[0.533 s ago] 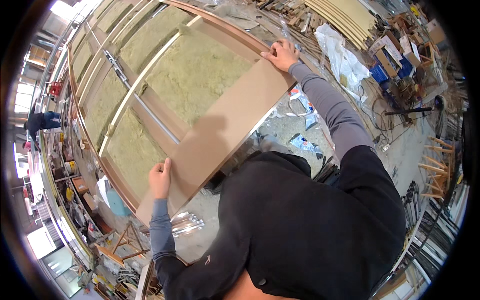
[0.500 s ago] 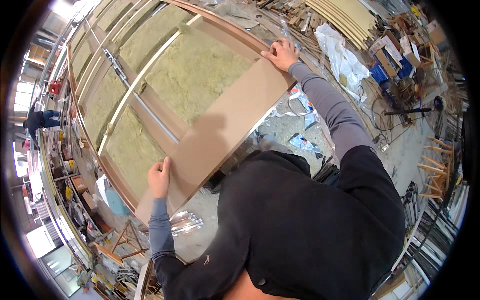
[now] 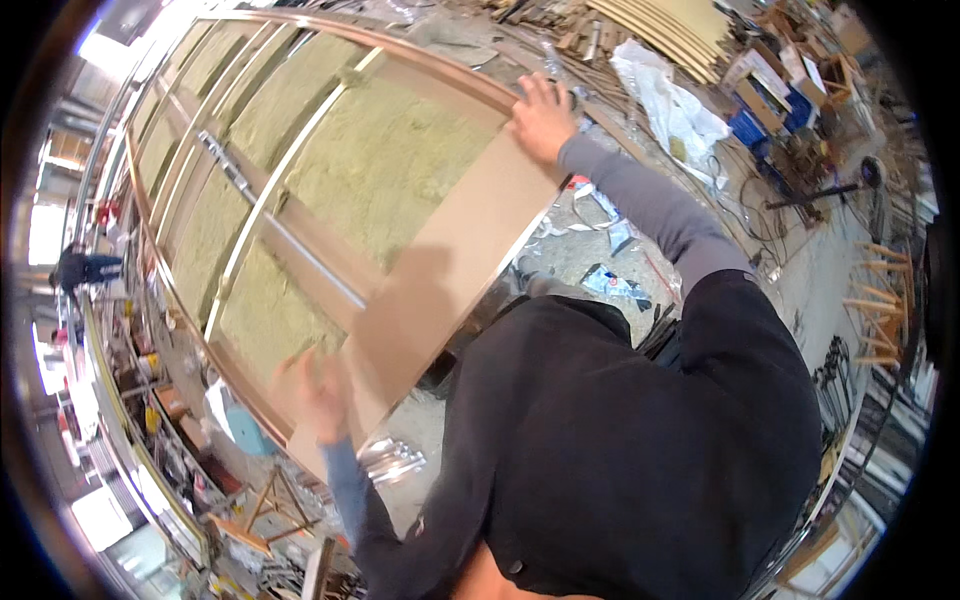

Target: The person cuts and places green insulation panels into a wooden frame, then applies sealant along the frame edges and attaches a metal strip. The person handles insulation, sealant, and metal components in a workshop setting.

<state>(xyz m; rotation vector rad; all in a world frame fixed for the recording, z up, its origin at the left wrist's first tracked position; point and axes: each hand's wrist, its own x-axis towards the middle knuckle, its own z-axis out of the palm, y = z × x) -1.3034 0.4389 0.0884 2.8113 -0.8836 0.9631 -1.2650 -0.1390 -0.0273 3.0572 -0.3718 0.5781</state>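
Observation:
Before me lies a large door-like frame with a brown rim [image 3: 420,50], filled with yellow-green mineral wool slabs [image 3: 385,165]. Pale wooden strips [image 3: 240,240] and a grey metal rod [image 3: 315,262] run between the slabs. A bare tan board [image 3: 440,270] spans the near end, with my shadow on it. My left hand [image 3: 318,395], smeared by motion, hovers over the near left corner with its fingers apart. At the near right corner, my right hand [image 3: 543,120] rests on the frame's edge, fingers spread; the contact under the palm is hidden.
Wood scraps and a crumpled white plastic sheet [image 3: 665,95] lie to the right, near boxes [image 3: 765,100] and cables. Metal profiles [image 3: 392,460] lie on the floor below the near edge. A wooden stool [image 3: 275,505] stands lower left. Another person [image 3: 85,268] is far left.
My left hand has come off the board's edge and its fingers have spread. My right hand has loosened from its curled hold at the corner. The view has shifted slightly.

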